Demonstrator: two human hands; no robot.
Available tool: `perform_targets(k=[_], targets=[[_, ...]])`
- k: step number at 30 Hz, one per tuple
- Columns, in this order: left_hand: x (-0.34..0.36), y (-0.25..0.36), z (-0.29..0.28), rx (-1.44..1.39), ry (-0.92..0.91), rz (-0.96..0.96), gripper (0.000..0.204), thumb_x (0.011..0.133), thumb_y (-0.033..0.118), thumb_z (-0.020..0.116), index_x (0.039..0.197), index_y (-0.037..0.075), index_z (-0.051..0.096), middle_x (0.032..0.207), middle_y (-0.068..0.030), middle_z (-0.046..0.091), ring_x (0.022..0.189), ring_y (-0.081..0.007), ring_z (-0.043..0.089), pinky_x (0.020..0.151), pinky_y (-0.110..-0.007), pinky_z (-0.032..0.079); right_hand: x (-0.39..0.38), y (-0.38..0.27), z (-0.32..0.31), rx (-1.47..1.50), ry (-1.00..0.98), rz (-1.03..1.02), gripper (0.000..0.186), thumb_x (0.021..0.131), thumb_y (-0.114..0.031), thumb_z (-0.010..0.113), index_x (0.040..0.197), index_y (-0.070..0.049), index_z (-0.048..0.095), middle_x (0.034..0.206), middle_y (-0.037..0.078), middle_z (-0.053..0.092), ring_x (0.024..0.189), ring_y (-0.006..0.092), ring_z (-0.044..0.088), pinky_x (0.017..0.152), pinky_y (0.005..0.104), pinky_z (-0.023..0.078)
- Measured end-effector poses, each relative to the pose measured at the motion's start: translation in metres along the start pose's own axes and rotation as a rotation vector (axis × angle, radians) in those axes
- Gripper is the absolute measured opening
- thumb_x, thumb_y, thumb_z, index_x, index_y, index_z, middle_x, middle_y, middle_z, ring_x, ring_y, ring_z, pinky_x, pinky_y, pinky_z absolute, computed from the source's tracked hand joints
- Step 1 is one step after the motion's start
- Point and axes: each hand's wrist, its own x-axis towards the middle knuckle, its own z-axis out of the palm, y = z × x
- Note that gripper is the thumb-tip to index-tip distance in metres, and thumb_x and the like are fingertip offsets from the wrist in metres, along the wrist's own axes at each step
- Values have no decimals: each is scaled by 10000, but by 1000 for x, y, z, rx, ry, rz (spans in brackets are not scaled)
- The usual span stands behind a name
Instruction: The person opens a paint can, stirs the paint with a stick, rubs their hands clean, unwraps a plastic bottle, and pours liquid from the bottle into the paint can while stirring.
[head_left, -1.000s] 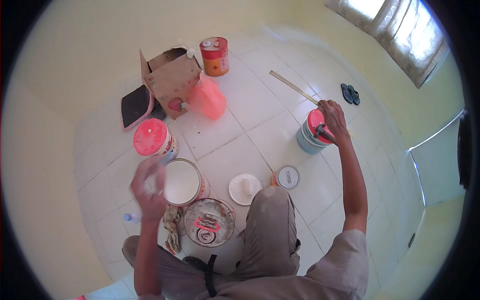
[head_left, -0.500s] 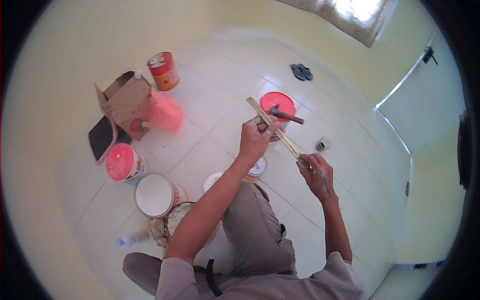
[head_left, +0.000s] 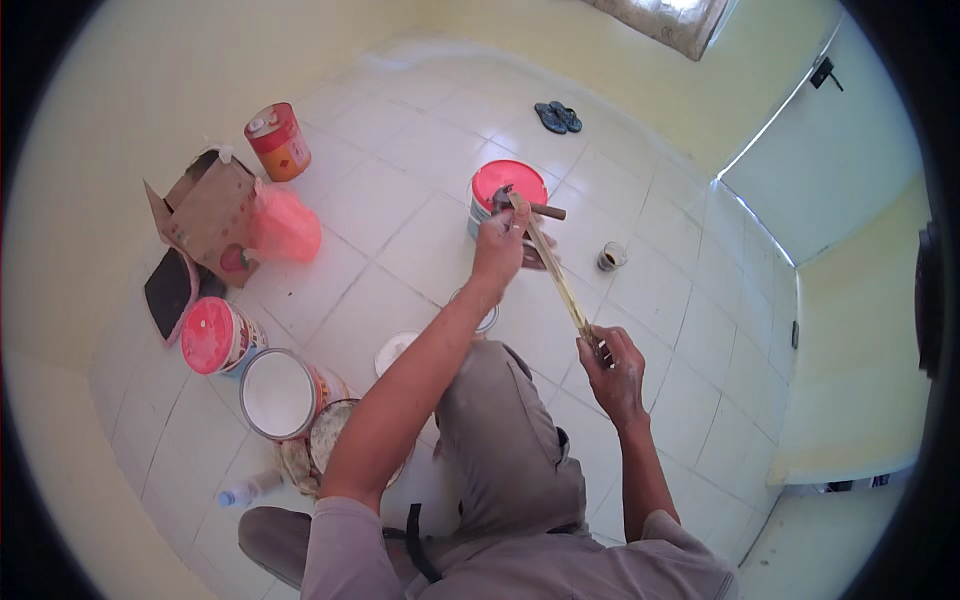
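A long, thin pale wooden strip (head_left: 562, 280) slants between my two hands, its far end up by the red-lidded bucket. My left hand (head_left: 500, 247) grips it close to that far end, with the thumb lying along the top. Around the near end, my right hand (head_left: 615, 372) is closed, the fingers curled under it. Behind the strip's tip, a hammer (head_left: 547, 211) with a brown handle rests on the red lid of a bucket (head_left: 510, 178). My left hand partly covers this bucket.
On the left are an orange-red can (head_left: 278, 142), a cardboard box (head_left: 208, 215), a pink plastic bag (head_left: 287, 222), a red-lidded tub (head_left: 208, 336), a white-topped bucket (head_left: 278, 394) and a plastic bottle (head_left: 248, 490). A small glass (head_left: 611, 257) and sandals (head_left: 557, 117) are on the tiles.
My left hand has moved along the strip to its far end, which stuck out well past the fingers before. The right hand keeps its hold. The view has shifted slightly.
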Motion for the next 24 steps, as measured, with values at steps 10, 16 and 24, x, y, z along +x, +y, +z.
perform_targets(k=[10, 16, 24], targets=[[-10, 18, -8, 57, 55, -54, 396, 1032, 325, 640, 1155, -49, 600, 1014, -210, 737, 899, -282, 767, 782, -380, 669, 15, 11, 5, 28, 72, 9, 254, 956, -113, 721, 1180, 6, 708, 883, 141, 724, 682, 215, 679, 621, 334, 548], [-20, 1, 3, 72, -231, 52, 382, 987, 253, 716, 1205, -45, 619, 1016, -173, 752, 963, -250, 761, 809, -334, 652, 26, 2, 3, 188, 15, 1, 307, 1012, -179, 667, 1225, 41, 694, 806, 123, 713, 603, 138, 605, 558, 296, 479], [-22, 8, 5, 258, -118, 145, 313, 920, 227, 800, 1073, -25, 693, 880, -104, 748, 793, -158, 748, 675, -276, 638, 29, -2, 0, 524, -270, 339, 326, 1070, -234, 584, 1216, 44, 670, 727, 50, 670, 539, 67, 544, 506, 263, 453]])
